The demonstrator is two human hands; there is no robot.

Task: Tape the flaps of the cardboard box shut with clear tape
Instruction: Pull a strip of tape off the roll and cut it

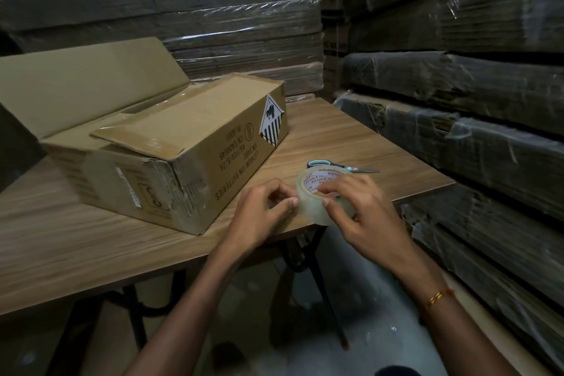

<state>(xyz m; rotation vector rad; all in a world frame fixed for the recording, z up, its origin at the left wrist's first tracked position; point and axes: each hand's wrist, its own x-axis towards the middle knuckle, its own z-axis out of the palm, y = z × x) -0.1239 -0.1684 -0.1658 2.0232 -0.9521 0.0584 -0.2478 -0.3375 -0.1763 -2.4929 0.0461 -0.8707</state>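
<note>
A long brown cardboard box [195, 162] lies on the wooden table [76, 247], left of centre. Its far long flap [85, 82] stands open, and the near flap lies folded down over the top with old tape on it. A roll of clear tape [311, 192] with a red-printed white core is held over the table's near edge, right of the box. My right hand [363, 217] grips the roll from the right. My left hand [268, 207] pinches at the roll's left side with thumb and forefinger.
Blue-handled scissors [345, 166] lie on the table just behind the tape roll. Stacks of plastic-wrapped flat cardboard [473, 94] stand close along the right and behind the table. Black metal table legs [329, 293] and a grey floor show below.
</note>
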